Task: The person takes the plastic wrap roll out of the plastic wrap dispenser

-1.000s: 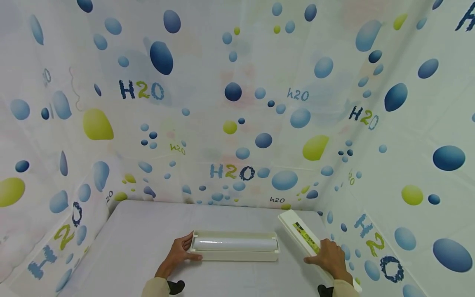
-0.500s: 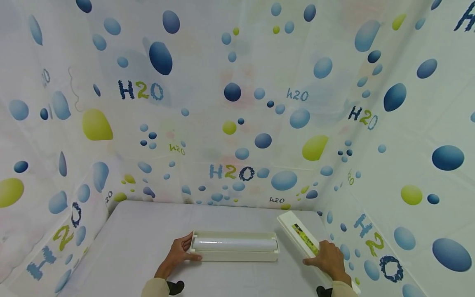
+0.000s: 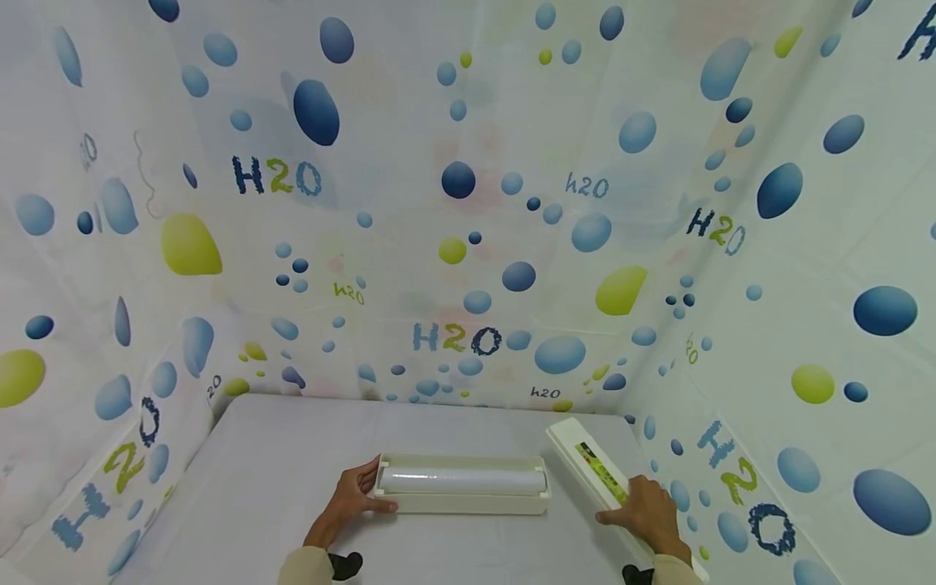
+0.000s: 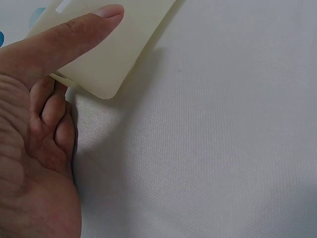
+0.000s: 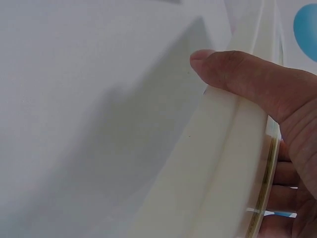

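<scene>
A cream plastic cling film dispenser box lies crosswise on the table, its top off. Inside it is a roll of clear film. My left hand grips the box's left end, thumb on the front wall and fingers behind; the left wrist view shows the thumb across a rounded corner. Off to the right, my right hand holds the long cream lid at a slant, with a yellow-green label on it. In the right wrist view the thumb lies over the lid and the fingers go round its far edge.
A white cloth covers the table. White curtains printed with blue and green drops and H2O lettering surround it at the back and both sides. The right curtain hangs close beside the lid.
Almost nothing differs. My right hand and the lid have shifted very slightly down and to the left; my left hand and the box stay put.
</scene>
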`<state>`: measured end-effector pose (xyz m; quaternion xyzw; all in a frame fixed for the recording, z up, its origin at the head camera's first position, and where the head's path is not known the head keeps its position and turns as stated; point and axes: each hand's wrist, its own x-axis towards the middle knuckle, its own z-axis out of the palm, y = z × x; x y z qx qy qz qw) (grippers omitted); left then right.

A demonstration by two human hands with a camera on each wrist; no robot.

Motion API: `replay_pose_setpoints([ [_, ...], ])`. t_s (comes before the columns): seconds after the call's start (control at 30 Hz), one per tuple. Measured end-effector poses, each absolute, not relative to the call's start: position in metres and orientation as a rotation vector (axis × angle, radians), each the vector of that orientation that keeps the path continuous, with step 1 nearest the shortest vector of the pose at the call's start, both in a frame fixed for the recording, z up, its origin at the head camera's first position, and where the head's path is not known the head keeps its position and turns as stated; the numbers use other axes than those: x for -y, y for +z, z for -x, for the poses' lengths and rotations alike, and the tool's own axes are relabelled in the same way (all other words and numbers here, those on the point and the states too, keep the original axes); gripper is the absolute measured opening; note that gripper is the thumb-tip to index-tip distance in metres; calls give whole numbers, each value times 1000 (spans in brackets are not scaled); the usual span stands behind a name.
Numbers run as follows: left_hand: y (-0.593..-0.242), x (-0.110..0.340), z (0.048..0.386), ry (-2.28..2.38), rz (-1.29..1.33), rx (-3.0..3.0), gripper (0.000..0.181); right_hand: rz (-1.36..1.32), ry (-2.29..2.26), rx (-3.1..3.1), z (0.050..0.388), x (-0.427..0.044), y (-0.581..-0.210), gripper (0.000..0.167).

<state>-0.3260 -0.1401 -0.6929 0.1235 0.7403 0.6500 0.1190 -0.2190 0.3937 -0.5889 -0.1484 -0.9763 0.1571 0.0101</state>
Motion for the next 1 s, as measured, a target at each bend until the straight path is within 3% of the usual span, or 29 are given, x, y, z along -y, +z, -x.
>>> replay_pose_setpoints([
  [1.0, -696, 143, 325, 1913, -404, -2164, 108, 543, 527, 3103, 213, -391, -592, 77],
])
